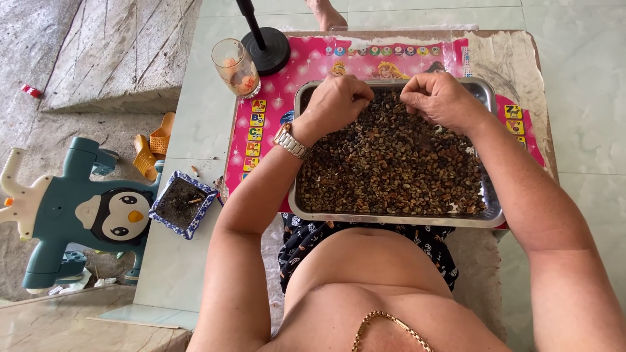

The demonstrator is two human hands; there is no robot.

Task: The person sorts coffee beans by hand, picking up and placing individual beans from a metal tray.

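- Nearest my camera lay a gold chain (391,322) against a bare chest, with dark patterned shorts (306,238) just beyond it.
- Past the shorts I saw a shallow metal tray (391,220) set on a low table, its near rim close to the body.
- Coffee beans (391,166), a mix of dark brown and pale ones, covered the tray floor in a loose layer.
- My left hand (336,101) sat over the far left part of the tray, fingers curled inward and tips pinched together on a few beans.
- A silver wristwatch (291,140) ringed that wrist, above the tray's left edge.
- My right hand (440,98) hovered over the far middle of the tray, fingers bent and bunched, tips touching the beans; I could not tell whether it held any.
- Both hands were close together at the far end, with most of the beans lying between them and the body.
- Under the tray lay a pink alphabet mat (261,124) with coloured letter squares.
- Left of the tray stood a drinking glass (236,67) and a black round stand base (267,49).
- On the floor to the left were a square blue-patterned pot (182,203) holding soil and a teal penguin stool (78,208) lying on its side.
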